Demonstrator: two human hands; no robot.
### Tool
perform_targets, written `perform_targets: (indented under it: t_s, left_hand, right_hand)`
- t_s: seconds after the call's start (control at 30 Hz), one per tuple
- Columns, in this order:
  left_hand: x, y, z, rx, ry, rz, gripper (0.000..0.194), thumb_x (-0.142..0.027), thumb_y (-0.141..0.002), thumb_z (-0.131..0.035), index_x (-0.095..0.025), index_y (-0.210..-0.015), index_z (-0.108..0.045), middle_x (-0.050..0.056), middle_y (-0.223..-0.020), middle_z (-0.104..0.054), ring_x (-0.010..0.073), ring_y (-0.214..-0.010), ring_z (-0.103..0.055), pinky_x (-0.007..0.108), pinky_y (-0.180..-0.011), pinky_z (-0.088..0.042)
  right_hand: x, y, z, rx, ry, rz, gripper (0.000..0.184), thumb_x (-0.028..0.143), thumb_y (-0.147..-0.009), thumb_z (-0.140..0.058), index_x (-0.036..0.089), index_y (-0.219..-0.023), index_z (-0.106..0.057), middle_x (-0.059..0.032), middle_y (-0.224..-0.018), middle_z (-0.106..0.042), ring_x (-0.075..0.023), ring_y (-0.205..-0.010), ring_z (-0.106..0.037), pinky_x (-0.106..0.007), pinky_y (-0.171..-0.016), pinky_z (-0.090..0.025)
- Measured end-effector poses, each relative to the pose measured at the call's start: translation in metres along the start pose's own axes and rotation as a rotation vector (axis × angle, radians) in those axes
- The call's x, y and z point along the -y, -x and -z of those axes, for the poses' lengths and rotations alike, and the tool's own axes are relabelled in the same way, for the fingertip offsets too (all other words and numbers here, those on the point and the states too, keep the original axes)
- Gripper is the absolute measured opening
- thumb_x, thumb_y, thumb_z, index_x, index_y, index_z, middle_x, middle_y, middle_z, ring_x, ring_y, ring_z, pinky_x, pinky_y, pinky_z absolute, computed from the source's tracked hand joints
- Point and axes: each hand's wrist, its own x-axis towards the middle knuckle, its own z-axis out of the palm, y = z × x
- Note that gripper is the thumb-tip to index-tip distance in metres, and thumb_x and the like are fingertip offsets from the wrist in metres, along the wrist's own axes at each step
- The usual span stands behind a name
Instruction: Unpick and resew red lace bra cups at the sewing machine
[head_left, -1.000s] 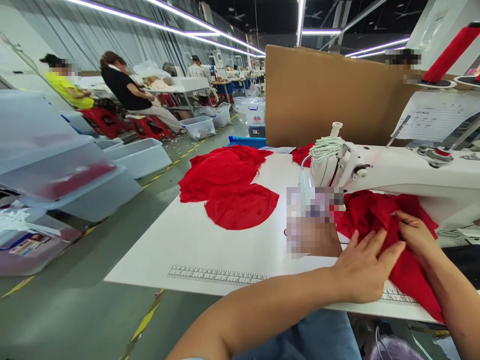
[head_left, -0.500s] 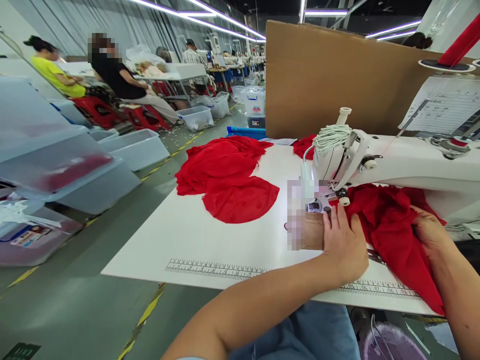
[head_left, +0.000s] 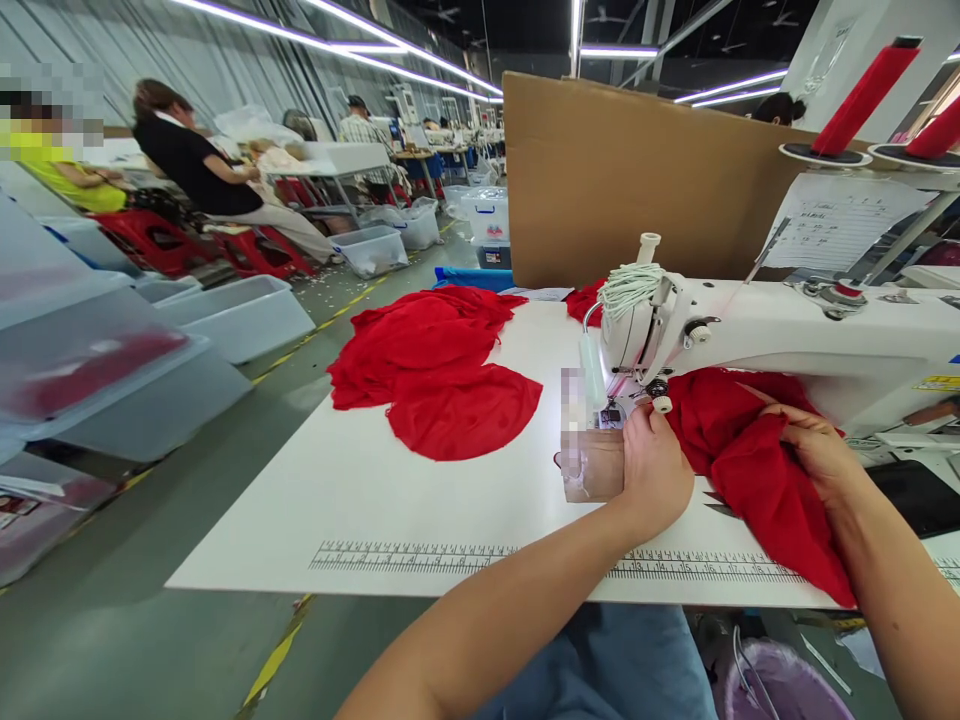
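Note:
My left hand (head_left: 656,462) is beside the needle area of a white sewing machine (head_left: 810,325), its fingers curled together near the presser foot. What they pinch, if anything, is hidden; red fabric (head_left: 750,450) lies just to their right. My right hand (head_left: 821,455) is closed on that bunched fabric under the machine arm, thumb and fingers pinching a fold. The cloth hangs down over the front of the table. Dark pointed metal blades (head_left: 721,506) show partly beneath it. A brown block (head_left: 596,468) sits left of my left hand.
A pile of red fabric (head_left: 427,335) and a rounded red piece (head_left: 465,410) lie on the white table (head_left: 285,500), which has a printed ruler (head_left: 405,556). Behind stands a cardboard panel (head_left: 645,180). Red thread cones (head_left: 866,95) and a black flat object (head_left: 915,497) are at right.
My left hand's fingers have gone from spread flat to curled together near the presser foot. My right hand still grips the red fabric, now with a fold raised. The view has shifted right.

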Motion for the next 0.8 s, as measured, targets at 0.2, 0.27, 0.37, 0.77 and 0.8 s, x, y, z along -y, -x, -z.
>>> perform_targets:
  t_s: [0.2,0.27,0.37,0.77,0.8]
  left_hand:
    - [-0.001,-0.002,0.0,-0.048,0.043,0.02,0.041,-0.017,-0.094,-0.043,-0.009,-0.133,-0.051,0.019,-0.135,-0.047,0.0295,-0.132,-0.046,0.04,-0.112,-0.038]
    - [-0.003,0.0,0.001,-0.059,-0.014,0.036,0.045,-0.019,-0.093,-0.046,-0.008,-0.137,-0.045,0.02,-0.136,-0.046,0.0299,-0.13,-0.046,0.041,-0.112,-0.038]
    - [-0.006,0.003,0.002,-0.033,-0.121,0.044,0.046,-0.018,-0.092,-0.048,-0.013,-0.138,-0.044,0.019,-0.136,-0.047,0.0305,-0.128,-0.047,0.044,-0.11,-0.038]
    - [0.002,-0.014,-0.007,-0.108,-0.158,-0.018,0.032,-0.044,-0.093,-0.054,-0.022,-0.111,-0.069,0.01,-0.111,-0.067,0.028,-0.108,-0.059,0.041,-0.093,-0.046]
    - [0.002,-0.015,-0.007,-0.104,-0.167,-0.032,0.027,-0.039,-0.092,-0.055,-0.023,-0.108,-0.069,0.009,-0.107,-0.069,0.0267,-0.104,-0.06,0.04,-0.091,-0.047]
  right_hand:
    - [0.025,0.014,-0.003,-0.039,0.057,0.078,0.009,0.026,-0.05,-0.07,0.026,-0.058,-0.07,0.0031,-0.134,-0.066,-0.0251,-0.119,-0.058,-0.027,-0.089,-0.048]
    - [0.034,0.019,0.003,-0.079,0.11,0.092,0.01,0.028,-0.048,-0.069,0.026,-0.058,-0.07,0.0011,-0.123,-0.07,-0.0264,-0.116,-0.059,-0.028,-0.089,-0.049]
    - [0.047,0.029,0.015,-0.057,0.226,0.142,0.013,0.031,-0.049,-0.068,0.026,-0.06,-0.07,-0.0012,-0.101,-0.074,-0.0251,-0.096,-0.065,-0.029,-0.08,-0.052]
    - [0.059,-0.02,0.01,0.425,1.321,0.839,0.043,0.008,-0.079,-0.036,0.021,-0.105,-0.069,-0.0112,-0.118,-0.073,-0.0293,-0.104,-0.071,-0.044,-0.084,-0.06]
    - [0.054,-0.022,0.008,0.398,1.365,0.854,0.044,0.008,-0.081,-0.035,0.02,-0.109,-0.067,-0.0123,-0.125,-0.07,-0.0299,-0.105,-0.071,-0.043,-0.081,-0.061]
